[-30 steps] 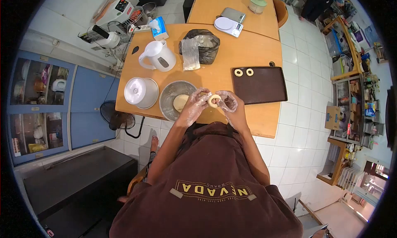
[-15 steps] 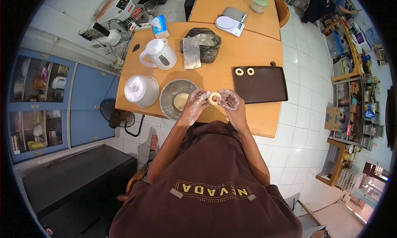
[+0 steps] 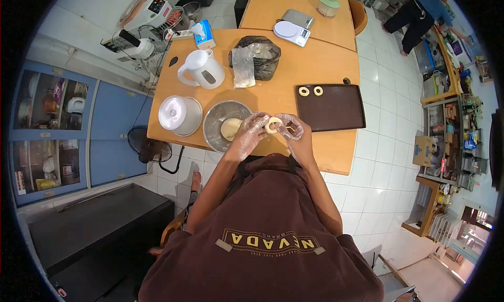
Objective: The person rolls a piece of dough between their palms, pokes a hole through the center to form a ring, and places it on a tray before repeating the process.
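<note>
A pale dough ring (image 3: 272, 125) is held between my two hands in front of my body, above the table's near edge. My left hand (image 3: 250, 134), dusted with flour, grips the ring's left side. On the other side my right hand (image 3: 294, 133), also floury, has its fingers at the ring and partly through its hole. Just left of my hands, a lump of dough (image 3: 230, 128) lies inside a metal bowl (image 3: 212, 124). Two dough rings (image 3: 304, 91) (image 3: 318, 91) rest at the back left of a dark baking tray (image 3: 331, 107).
Beyond the bowl stand a white lidded container (image 3: 179, 114), a white kettle (image 3: 202, 69) and a black plastic bag (image 3: 266, 58). Kitchen scales (image 3: 292, 32) lie farther back. Another person (image 3: 420, 18) stands at a shelf, far right.
The ring has tilted and shifted slightly between my fingers, and my left hand has closed in around it. The other person has come further into view at the upper right.
</note>
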Motion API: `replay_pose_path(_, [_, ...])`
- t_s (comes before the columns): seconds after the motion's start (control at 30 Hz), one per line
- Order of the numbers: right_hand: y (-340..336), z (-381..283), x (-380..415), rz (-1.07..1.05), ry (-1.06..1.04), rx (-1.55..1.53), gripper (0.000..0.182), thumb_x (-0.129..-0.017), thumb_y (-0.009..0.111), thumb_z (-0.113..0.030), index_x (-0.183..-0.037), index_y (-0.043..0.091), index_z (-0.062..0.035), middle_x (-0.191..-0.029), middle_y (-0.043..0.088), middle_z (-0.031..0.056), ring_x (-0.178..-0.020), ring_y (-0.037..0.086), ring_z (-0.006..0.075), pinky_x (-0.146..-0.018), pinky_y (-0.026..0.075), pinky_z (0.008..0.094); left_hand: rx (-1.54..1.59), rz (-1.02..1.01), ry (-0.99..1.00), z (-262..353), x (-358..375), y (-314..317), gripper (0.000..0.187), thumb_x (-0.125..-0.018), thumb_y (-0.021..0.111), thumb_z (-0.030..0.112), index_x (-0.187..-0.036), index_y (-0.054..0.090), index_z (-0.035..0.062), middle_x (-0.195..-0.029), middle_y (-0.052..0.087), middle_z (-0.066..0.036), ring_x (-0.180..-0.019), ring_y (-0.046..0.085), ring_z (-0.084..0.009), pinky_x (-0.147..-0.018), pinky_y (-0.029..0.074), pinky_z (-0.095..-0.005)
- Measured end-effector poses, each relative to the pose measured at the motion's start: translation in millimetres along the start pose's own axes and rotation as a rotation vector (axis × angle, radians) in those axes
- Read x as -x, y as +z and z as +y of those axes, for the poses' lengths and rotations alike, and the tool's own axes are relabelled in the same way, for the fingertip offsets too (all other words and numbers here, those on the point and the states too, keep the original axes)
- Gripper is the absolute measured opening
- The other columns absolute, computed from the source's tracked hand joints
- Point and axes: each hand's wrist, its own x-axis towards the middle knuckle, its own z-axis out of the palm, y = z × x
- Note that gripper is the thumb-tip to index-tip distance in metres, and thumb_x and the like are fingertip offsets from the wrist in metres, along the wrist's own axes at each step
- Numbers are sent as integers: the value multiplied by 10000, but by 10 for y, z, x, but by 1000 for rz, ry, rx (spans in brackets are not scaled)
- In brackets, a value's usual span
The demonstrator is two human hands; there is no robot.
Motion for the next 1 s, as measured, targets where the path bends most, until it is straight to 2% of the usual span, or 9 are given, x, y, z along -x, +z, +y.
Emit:
replay_pose_path(0.07, [-5, -11, 5, 13, 14, 22, 263, -964, 717, -75, -1206, 686, 23, -1111, 720, 76, -1029, 654, 130, -909, 528, 293, -54, 0, -49, -8, 22, 34, 229, -1019, 659, 166, -1206, 575, 64, -1190, 629, -51, -1117, 631, -144, -958, 527, -330])
replay_pose_path(0.17, [9, 28, 25, 59, -18, 17, 254, -968, 714, -78, -1200, 697, 24, -1119, 724, 87, -1034, 660, 134, -911, 530, 295, -39, 15, 21, -66, 8, 32, 221, -1028, 644, 162, -1210, 571, 63, -1195, 631, -58, -1129, 630, -148, -964, 528, -325])
replay_pose_path(0.27, [49, -11, 39, 80, -38, 5, 254, -968, 714, -83, -1197, 701, 26, -1117, 724, 84, -1022, 661, 131, -893, 530, 286, -3, -1, 36, -134, -65, -84, 226, -1039, 616, 152, -1238, 558, 62, -1232, 618, -69, -1189, 627, -200, -1043, 524, -396])
replay_pose_path(0.37, [31, -46, 48, 43, 27, 12, 275, -969, 713, -88, -1221, 700, 23, -1119, 723, 77, -1015, 663, 131, -880, 524, 277, 61, 51, 6, -97, -65, -69, 205, -1037, 617, 147, -1218, 563, 65, -1212, 625, -74, -1171, 638, -206, -1037, 533, -397])
replay_pose_path(0.57, [-76, -89, 28, -77, 44, 145, 330, -972, 711, -93, -1286, 684, 5, -1081, 707, 62, -1014, 649, 122, -886, 518, 275, 46, -1, 19, -146, -58, -95, 194, -1035, 623, 158, -1203, 584, 72, -1190, 637, -60, -1157, 645, -208, -1014, 543, -389])
replay_pose_path(0.67, [-20, 12, 13, 4, -57, 44, 291, -975, 702, -77, -1252, 694, 12, -1066, 706, 66, -1013, 644, 118, -889, 521, 282, 38, -25, 74, -154, -57, -75, 210, -1032, 628, 162, -1217, 588, 69, -1189, 639, -54, -1158, 644, -206, -1011, 542, -389])
replay_pose_path(0.87, [-26, -7, 25, 8, 10, 47, 226, -975, 697, -63, -1185, 702, 23, -1051, 709, 81, -1009, 647, 127, -902, 523, 297, 41, -7, -40, -3, 2, 38, 249, -1028, 635, 150, -1254, 574, 66, -1206, 627, -54, -1165, 638, -202, -1015, 536, -386])
replay_pose_path(1.0, [-21, -19, 47, -11, -14, 39, 241, -968, 712, -79, -1186, 702, 23, -1034, 713, 73, -983, 655, 130, -883, 528, 294, -43, -36, 18, -74, -13, -9, 245, -1028, 637, 151, -1248, 572, 63, -1223, 624, -64, -1182, 635, -216, -1025, 535, -399])
